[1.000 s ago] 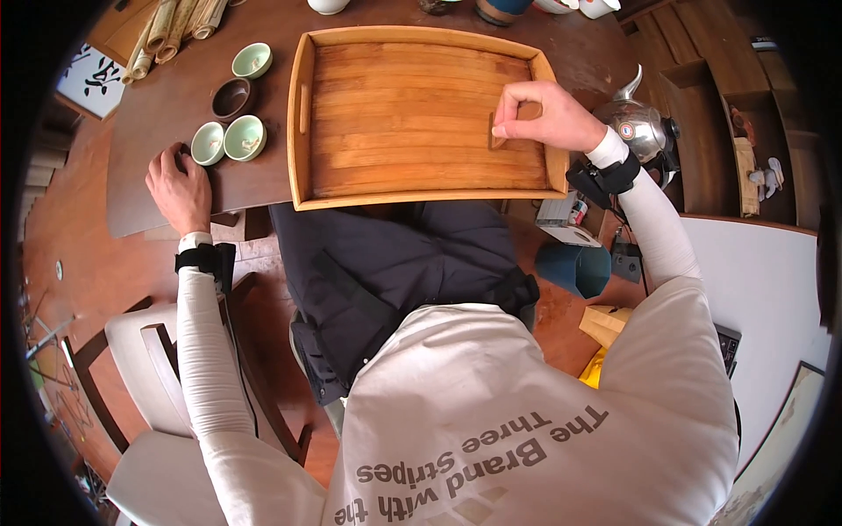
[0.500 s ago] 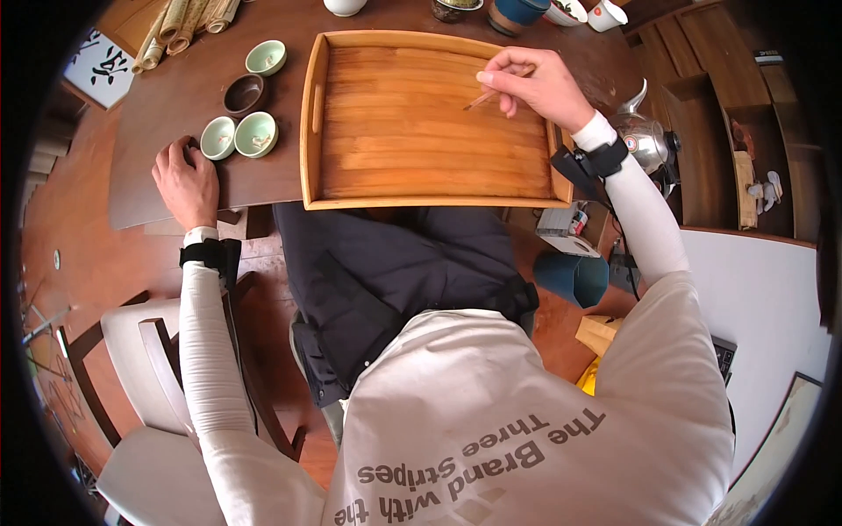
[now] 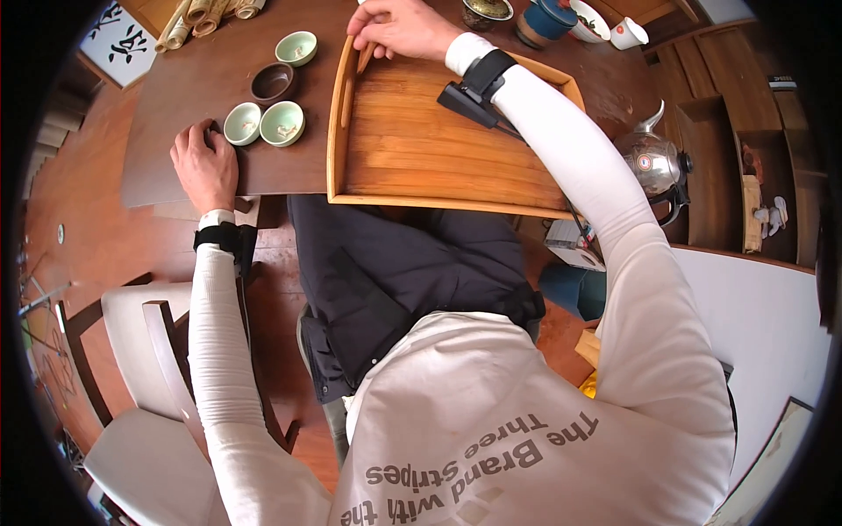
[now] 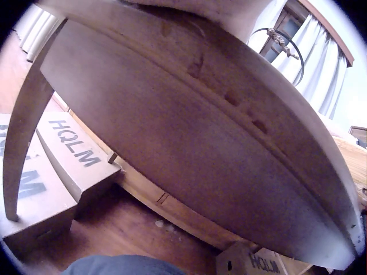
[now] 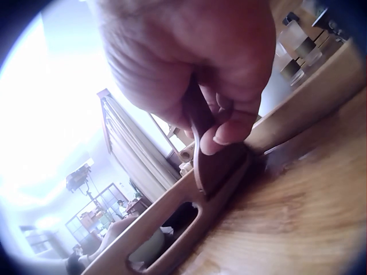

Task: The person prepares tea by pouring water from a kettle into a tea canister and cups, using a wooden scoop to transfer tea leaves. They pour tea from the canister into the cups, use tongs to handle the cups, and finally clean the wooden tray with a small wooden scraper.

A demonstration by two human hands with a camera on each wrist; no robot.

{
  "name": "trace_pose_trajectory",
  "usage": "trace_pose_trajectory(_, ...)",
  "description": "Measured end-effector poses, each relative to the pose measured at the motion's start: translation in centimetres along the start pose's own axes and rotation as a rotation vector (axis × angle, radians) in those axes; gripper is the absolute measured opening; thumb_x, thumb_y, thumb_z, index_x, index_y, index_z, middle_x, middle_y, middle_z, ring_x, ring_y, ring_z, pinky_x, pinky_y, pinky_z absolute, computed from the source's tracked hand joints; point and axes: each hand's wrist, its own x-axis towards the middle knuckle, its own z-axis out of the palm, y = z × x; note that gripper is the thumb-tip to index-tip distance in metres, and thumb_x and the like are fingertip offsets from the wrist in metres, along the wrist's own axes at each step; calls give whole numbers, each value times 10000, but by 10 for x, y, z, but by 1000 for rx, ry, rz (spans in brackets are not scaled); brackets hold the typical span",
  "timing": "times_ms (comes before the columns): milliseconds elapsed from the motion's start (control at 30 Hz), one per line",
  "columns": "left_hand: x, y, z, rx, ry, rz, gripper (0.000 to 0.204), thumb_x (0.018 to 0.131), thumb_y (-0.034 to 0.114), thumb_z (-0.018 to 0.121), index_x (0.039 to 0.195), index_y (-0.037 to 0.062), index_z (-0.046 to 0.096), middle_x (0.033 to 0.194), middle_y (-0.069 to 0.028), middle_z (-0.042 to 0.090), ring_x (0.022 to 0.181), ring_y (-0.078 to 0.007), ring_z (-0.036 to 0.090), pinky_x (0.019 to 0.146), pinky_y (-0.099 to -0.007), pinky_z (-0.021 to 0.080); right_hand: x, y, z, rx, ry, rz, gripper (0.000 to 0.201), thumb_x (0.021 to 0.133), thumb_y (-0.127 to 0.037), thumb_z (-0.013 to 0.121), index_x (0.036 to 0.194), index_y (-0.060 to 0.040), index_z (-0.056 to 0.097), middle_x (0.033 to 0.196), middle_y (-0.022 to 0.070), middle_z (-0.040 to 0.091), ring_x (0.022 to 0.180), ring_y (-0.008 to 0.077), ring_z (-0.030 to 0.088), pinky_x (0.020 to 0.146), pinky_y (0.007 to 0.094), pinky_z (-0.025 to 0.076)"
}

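My right hand (image 3: 408, 31) is at the far left corner of a wooden tray (image 3: 456, 145). Between thumb and fingers it pinches a thin, flat brown wooden piece (image 5: 215, 166) with a flared end. In the right wrist view, that end meets the inside of the tray's wall, just beyond the handle slot. My left hand (image 3: 206, 167) rests on the table's near edge, fingers loosely bent, holding nothing. Just beyond it stand two pale green cups (image 3: 243, 124) (image 3: 282, 124), with a dark brown cup (image 3: 273, 82) and another green cup (image 3: 296, 48) behind.
Right of the tray is a silver kettle (image 3: 649, 162). A blue pot (image 3: 545, 22), a white bowl (image 3: 589, 22) and a white cup (image 3: 629, 33) stand at the back. Rolled bamboo mats (image 3: 206, 13) lie back left. A chair (image 3: 145, 351) stands at left.
My right hand has swept from the tray's right side across to its far left corner, carrying the brown wooden piece. The left hand has stayed by the cups.
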Motion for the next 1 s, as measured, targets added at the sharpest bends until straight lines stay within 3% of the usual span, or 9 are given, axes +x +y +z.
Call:
trace_pose_trajectory(67,0,-2,1,4,4,3,256,919,180,594,1108,67,724,1199,-150,662,1129,-365,577,1004,-449,462,-3,21,-11,197,-49,63,108,926,-68,630,976,-18,711,836,60,731,674,105,654,599,257,535)
trace_pose_trajectory(100,0,-3,2,11,10,9,252,919,178,594,1104,67,723,1197,-148,663,1126,-364,577,1001,-448,463,-15,13,-22,168,-71,92,132,944,-57,559,950,-8,682,827,47,707,661,95,631,582,261,525)
trace_pose_trajectory(200,-1,2,-2,0,13,19,245,919,176,593,1098,66,720,1192,-146,666,1121,-363,579,1000,-447,464,-50,35,-62,-15,-140,96,173,947,-81,588,1080,-36,689,912,30,722,675,80,613,633,260,529)
trace_pose_trajectory(233,0,0,-1,-5,14,13,245,919,176,593,1098,66,720,1192,-146,666,1121,-363,579,1000,-447,464,-69,35,-76,-18,-125,121,88,992,-92,610,1025,-16,640,878,19,666,632,62,541,580,230,468)
trace_pose_trajectory(467,-1,4,-1,20,20,6,245,922,183,593,1097,64,716,1189,-145,669,1125,-362,581,1000,-445,464,-169,54,-149,-233,-3,469,130,1033,-117,560,1044,-15,641,906,4,671,661,55,552,616,219,485)
trace_pose_trajectory(600,-1,8,-5,18,17,-7,247,925,188,592,1099,64,716,1189,-146,668,1131,-364,580,1002,-444,464,-152,36,-135,-178,-12,400,145,1031,-126,571,1080,-15,651,924,16,685,685,53,569,624,222,497)
trace_pose_trajectory(733,0,7,-3,13,22,-9,247,924,186,592,1098,64,716,1185,-149,667,1132,-367,578,1000,-446,463,-95,11,-83,-149,-26,118,221,978,-139,574,1129,-16,679,933,55,728,708,85,644,675,253,558)
trace_pose_trajectory(867,-1,6,-2,12,22,-16,253,926,180,578,1109,72,717,1197,-146,663,1137,-374,573,1003,-450,460,-47,0,-44,-117,-86,83,245,973,-148,586,1150,-10,684,962,59,737,750,100,672,700,257,574)
trace_pose_trajectory(1000,-2,5,-2,-3,20,-27,259,928,169,573,1123,79,717,1209,-141,663,1142,-381,570,1010,-454,456,-41,16,-51,-71,-130,145,217,1013,-157,594,1150,-6,671,992,58,720,767,86,656,693,246,574)
